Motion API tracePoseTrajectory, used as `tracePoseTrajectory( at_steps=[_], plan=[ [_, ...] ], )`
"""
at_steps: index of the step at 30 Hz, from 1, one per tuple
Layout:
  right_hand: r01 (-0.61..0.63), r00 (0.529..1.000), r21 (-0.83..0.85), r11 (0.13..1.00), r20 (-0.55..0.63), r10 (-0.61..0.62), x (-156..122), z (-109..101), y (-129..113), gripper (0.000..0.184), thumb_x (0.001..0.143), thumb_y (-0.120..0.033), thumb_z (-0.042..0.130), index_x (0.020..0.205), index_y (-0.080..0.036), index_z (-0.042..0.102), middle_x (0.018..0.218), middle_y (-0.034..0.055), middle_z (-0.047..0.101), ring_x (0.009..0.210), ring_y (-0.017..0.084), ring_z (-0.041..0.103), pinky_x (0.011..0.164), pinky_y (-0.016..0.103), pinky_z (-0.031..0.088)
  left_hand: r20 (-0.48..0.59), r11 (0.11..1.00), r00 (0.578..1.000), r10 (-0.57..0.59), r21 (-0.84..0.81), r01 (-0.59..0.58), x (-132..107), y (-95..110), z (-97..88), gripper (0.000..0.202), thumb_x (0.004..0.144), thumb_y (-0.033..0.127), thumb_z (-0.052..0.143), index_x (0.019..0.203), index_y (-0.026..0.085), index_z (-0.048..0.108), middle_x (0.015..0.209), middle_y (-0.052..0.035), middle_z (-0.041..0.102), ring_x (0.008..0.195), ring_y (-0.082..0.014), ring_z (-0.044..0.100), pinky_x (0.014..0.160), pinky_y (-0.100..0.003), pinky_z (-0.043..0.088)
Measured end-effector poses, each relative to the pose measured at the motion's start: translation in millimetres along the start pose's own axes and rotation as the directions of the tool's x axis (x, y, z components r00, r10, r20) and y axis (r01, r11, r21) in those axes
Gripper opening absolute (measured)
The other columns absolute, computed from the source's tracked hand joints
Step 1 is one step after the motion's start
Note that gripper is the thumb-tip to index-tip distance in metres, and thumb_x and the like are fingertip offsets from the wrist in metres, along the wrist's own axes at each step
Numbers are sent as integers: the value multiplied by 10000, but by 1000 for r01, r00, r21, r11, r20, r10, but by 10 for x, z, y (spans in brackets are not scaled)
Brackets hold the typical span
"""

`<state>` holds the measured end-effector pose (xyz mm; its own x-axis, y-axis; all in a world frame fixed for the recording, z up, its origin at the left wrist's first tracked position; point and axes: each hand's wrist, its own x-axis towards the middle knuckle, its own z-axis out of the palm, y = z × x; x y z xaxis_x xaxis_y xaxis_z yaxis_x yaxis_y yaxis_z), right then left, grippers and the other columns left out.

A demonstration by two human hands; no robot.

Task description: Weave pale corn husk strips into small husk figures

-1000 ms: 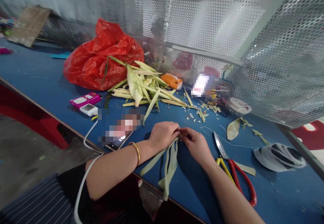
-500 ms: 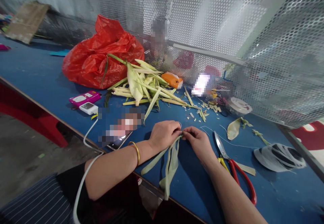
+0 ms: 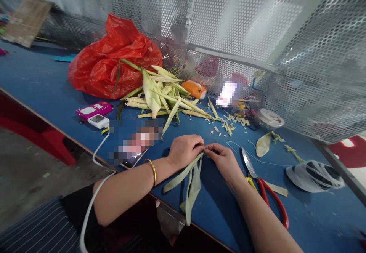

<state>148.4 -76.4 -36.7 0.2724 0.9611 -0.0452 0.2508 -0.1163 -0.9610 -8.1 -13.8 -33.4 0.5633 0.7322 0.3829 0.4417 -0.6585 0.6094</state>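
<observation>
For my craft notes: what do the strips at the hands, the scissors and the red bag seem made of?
The strips look like plant husk: matte, pale green, thin and limp. The scissors have a shiny, silvery metal blade, probably steel; the smooth red handle could be plastic or coated metal. The red bag looks like thin plastic: glossy folds catch the light.
</observation>
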Motion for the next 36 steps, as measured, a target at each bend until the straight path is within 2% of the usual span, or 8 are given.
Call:
tracePoseTrajectory(
  at_steps=[6, 9, 14, 17, 22, 26, 30, 36],
  plan=[
    [-21, 999, 27, 999, -28, 22, 4, 5, -32, 247, 675, -428, 693, 700, -183, 674, 630, -7, 587, 621, 143, 486, 602, 270, 345, -4, 1000, 1000, -26, -16, 26, -2, 11, -20, 60, 851, 220, 624, 803, 224, 660, 829, 24, 703, 794, -143, 623, 705, -245, 387],
    [-13, 999, 40, 999, -45, 15, 1, 0, -37, 225, 676, -415, 686, 686, -191, 670, 615, -8, 589, 626, 151, 503, 623, 276, 365, -6, 999, 1000, -29, -13, 29, -2, 11, -21, 72, 856, 231, 620, 797, 226, 662, 819, 23, 702, 783, -144, 623, 699, -244, 390],
    [26, 999, 49, 998, 35, -28, -5, -4, -26, 261, 683, -390, 702, 857, -205, 763, 892, 53, 740, 803, 209, 614, 763, 329, 455, 0, 1000, 1000, -17, -5, 17, -2, 2, -16, 68, 864, 245, 617, 825, 228, 670, 838, 12, 705, 811, -155, 627, 720, -249, 399],
    [46, 998, 43, 998, 43, -48, 0, -3, 0, 252, 684, -392, 715, 852, -213, 777, 922, 58, 747, 891, 234, 627, 825, 352, 456, 1, 1000, 1000, -14, -28, 14, -2, 7, -17, 70, 861, 241, 615, 823, 225, 671, 836, 12, 703, 804, -152, 625, 714, -248, 399],
    [0, 1000, 43, 999, 15, -1, 1, 2, 22, 227, 676, -417, 729, 737, -199, 737, 731, 25, 682, 703, 181, 568, 665, 301, 428, 6, 987, 998, -70, -146, 70, 22, 13, -28, 77, 834, 225, 623, 776, 212, 670, 795, 21, 698, 759, -136, 610, 687, -236, 396],
    [-6, 1000, 50, 999, -8, 6, -16, 12, 0, 286, 679, -468, 740, 740, -189, 725, 716, 26, 663, 658, 164, 537, 586, 270, 398, 49, 948, 988, -147, -279, 155, 53, -40, -14, 71, 802, 247, 653, 757, 197, 676, 733, 31, 684, 710, -127, 599, 654, -227, 396],
    [-23, 999, 64, 998, -22, 25, -25, 20, -17, 306, 681, -472, 741, 774, -181, 735, 706, 26, 651, 640, 153, 518, 555, 253, 379, 81, 912, 982, -169, -364, 186, 78, -91, 1, 108, 788, 275, 667, 735, 181, 677, 708, 24, 680, 698, -127, 594, 658, -226, 409],
    [-46, 998, 56, 997, -38, 48, -25, 24, -24, 303, 678, -468, 723, 781, -184, 734, 693, 21, 643, 632, 155, 507, 552, 255, 351, 125, 888, 975, -183, -404, 218, 108, -89, -23, 120, 785, 267, 640, 717, 175, 678, 692, 12, 678, 694, -127, 595, 628, -216, 425]
  ],
)
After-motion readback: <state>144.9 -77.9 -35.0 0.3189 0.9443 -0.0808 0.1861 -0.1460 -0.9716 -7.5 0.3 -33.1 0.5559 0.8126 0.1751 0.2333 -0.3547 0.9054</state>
